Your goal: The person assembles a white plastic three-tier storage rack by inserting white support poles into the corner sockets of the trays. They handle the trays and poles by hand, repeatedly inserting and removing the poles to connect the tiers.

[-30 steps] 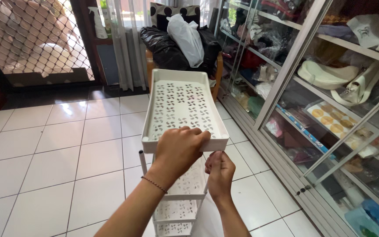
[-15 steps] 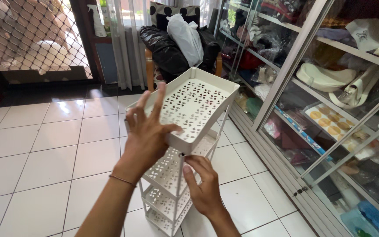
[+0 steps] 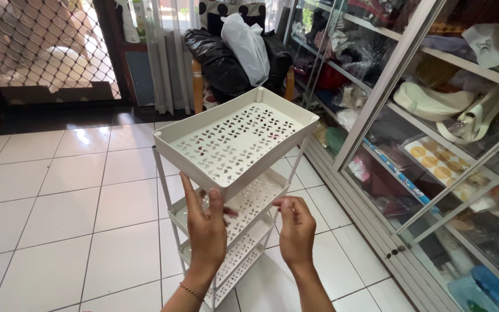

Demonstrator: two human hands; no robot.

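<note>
Your left hand [image 3: 206, 228] and right hand [image 3: 297, 230] hover with fingers loosely spread, gripping nothing, just before the white rack [image 3: 232, 173] of four perforated trays, all bare, standing tilted on the tiled floor [image 3: 59, 202] beside one glass cabinet [image 3: 434, 144].

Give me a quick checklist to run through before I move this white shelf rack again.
1. Left hand on the rack: ok, fingers against the near edge under the top tray.
2. Right hand gripping: not ok, open and apart from the rack.
3. Rack upright: cannot tell, the top tray looks tilted and the feet are out of view.
4. Clearance from the glass cabinet: ok, a gap shows.
5. Floor to the left: ok, bare tiles.
</note>
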